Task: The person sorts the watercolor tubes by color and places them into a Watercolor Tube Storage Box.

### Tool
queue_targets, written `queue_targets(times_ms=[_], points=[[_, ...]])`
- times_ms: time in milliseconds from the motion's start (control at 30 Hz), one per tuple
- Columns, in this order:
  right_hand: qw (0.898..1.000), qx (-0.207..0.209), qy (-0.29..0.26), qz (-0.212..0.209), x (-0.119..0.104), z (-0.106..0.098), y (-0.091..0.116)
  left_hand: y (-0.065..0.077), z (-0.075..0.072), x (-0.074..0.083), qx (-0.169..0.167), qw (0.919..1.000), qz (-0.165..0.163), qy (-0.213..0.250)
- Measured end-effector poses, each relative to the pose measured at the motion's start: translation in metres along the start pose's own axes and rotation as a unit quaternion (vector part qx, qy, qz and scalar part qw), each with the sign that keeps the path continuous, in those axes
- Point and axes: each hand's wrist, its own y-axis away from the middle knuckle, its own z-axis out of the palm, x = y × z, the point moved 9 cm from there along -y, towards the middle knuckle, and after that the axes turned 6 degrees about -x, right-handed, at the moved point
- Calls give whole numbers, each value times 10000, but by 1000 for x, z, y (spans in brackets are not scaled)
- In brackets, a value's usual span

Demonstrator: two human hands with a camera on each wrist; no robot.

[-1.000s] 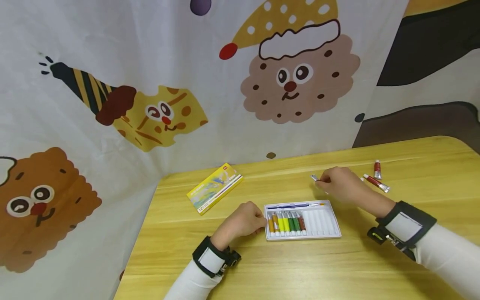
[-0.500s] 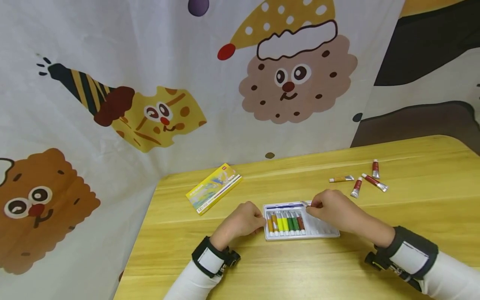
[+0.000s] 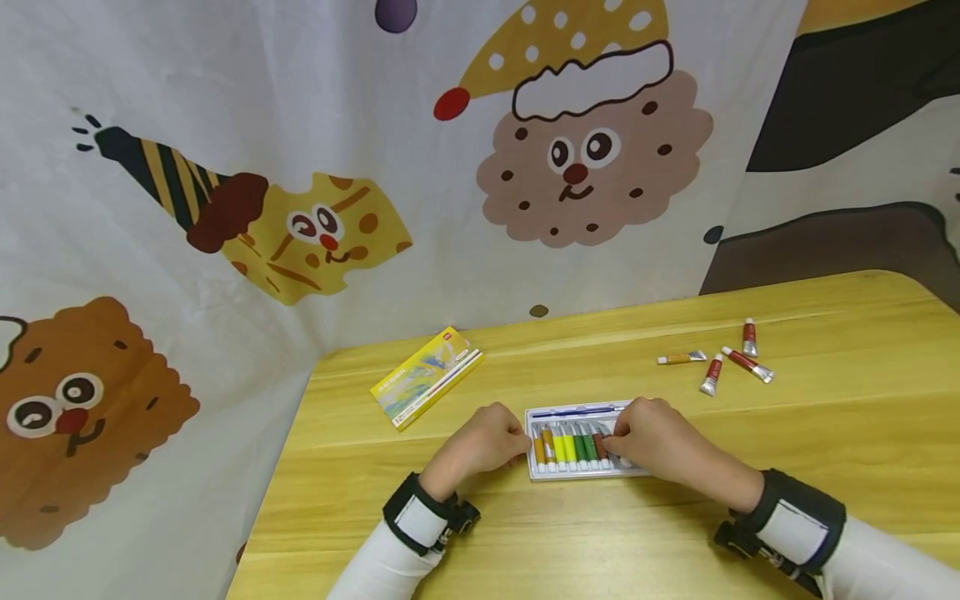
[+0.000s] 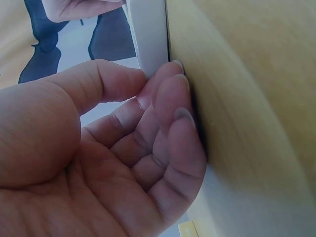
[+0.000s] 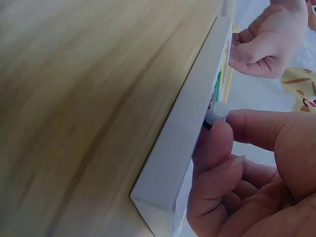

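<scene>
On the table lies a white plastic tray [image 3: 581,477] holding a row of paint tubes [image 3: 572,448], from ochre through yellow and green to brown. A blue paintbrush [image 3: 573,412] lies along its far slot. My left hand [image 3: 487,439] pinches the tray's left edge between thumb and fingers, as the left wrist view confirms. Over the tray's right part, my right hand [image 3: 656,442] pinches a paint tube whose white cap [image 5: 217,112] shows in the right wrist view. The fingers hide most of that tube, so its colour is unclear.
Three red-brown paint tubes [image 3: 748,365] and one ochre tube [image 3: 682,357] lie loose at the back right. A yellow paint box [image 3: 427,377] rests at the back left. Behind the table [image 3: 570,542] hangs a printed cloth [image 3: 450,275].
My right hand has brought a tube from behind the tray's right side down into the tray, beside the brown one. The left hand stays on the tray's edge.
</scene>
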Motion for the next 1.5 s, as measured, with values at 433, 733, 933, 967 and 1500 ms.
queue_targets(times_ms=[433,733,933,967,1500], points=[[9998,191,-78,-17,2,0,-1,0,0,1,5,10000,27,13],[9988,81,144,-464,0,1,5,1,-1,0,8,10000,29,-4],[9989,-29,121,-448,3,4,6,2,-1,1,-7,10000,41,7],[9990,-39,115,-435,3,5,7,2,-1,1,-7,10000,35,16],[9978,-45,391,-542,1,9,3,4,-2,4,24,9999,125,33]])
